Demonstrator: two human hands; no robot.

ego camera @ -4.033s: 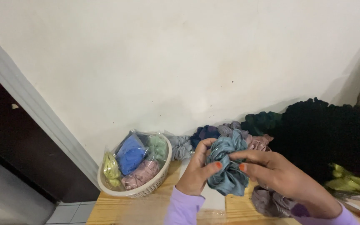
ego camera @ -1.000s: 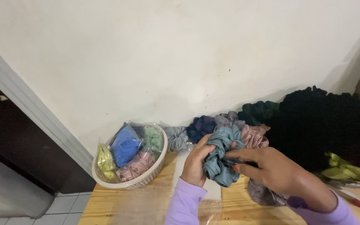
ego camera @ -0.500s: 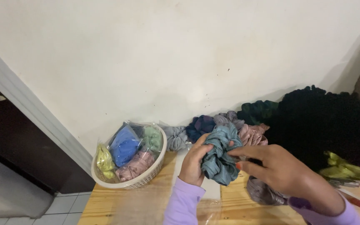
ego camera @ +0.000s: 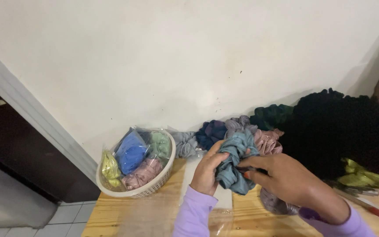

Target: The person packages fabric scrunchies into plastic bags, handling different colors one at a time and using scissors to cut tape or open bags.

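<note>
Teal scrunchie (ego camera: 235,164) is gripped between left hand (ego camera: 207,171) and right hand (ego camera: 286,180) above the tabletop (ego camera: 110,217). Bagged ones fill the basket (ego camera: 154,186) left of them; loose scrunchies (ego camera: 242,131) behind remain unbagged.

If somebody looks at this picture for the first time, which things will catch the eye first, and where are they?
In the middle, the left hand and right hand grip a crumpled teal scrunchie above the wooden table. At the left stands a round white basket holding bagged scrunchies in blue, green, pink and yellow. A row of loose scrunchies lies along the wall behind.
</note>
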